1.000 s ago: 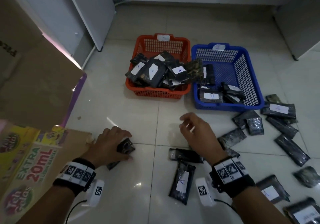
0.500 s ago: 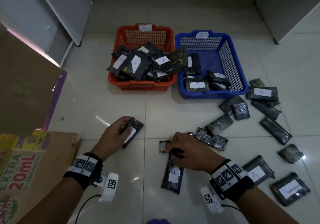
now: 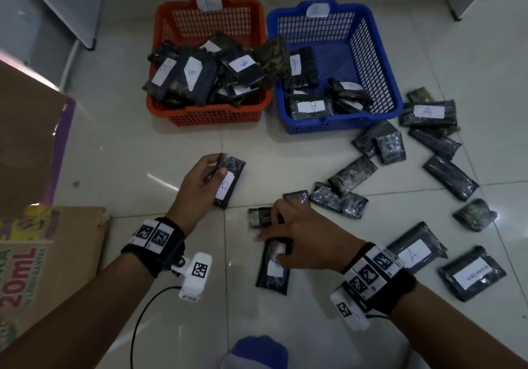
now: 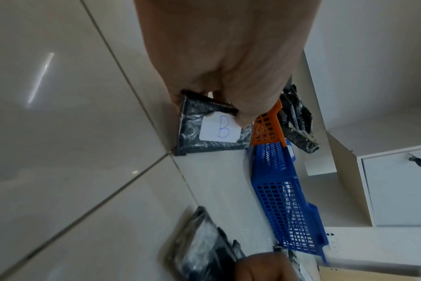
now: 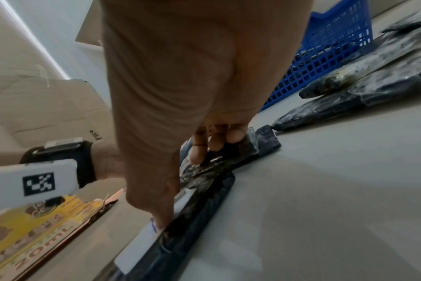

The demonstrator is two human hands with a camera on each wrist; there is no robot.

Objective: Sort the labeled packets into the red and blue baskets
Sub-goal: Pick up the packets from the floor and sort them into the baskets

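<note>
My left hand [image 3: 203, 180] grips a dark packet labelled B [image 3: 228, 181] a little above the floor, in front of the red basket [image 3: 214, 115]; the left wrist view shows the B packet [image 4: 212, 131] with the thumb on its label. My right hand [image 3: 300, 235] is down on the floor. Its curled fingers [image 5: 219, 146] sit on a crinkled unlabelled packet [image 3: 258, 217], and its thumb presses the label of a packet marked A [image 3: 271, 274]. The red basket is heaped with B packets. The blue basket [image 3: 380, 63] beside it holds a few A packets.
Several loose dark packets [image 3: 450, 177] lie scattered on the tiled floor to the right of my hands. A cardboard box [image 3: 48, 257] with yellow printing stands at the left. White cabinets [image 3: 65, 3] flank the far side. A blue and white shape [image 3: 257, 353] shows at the bottom edge.
My left hand picked the B packet off the floor and carried it forward. My right hand dropped from mid-air onto the two packets and has stayed there.
</note>
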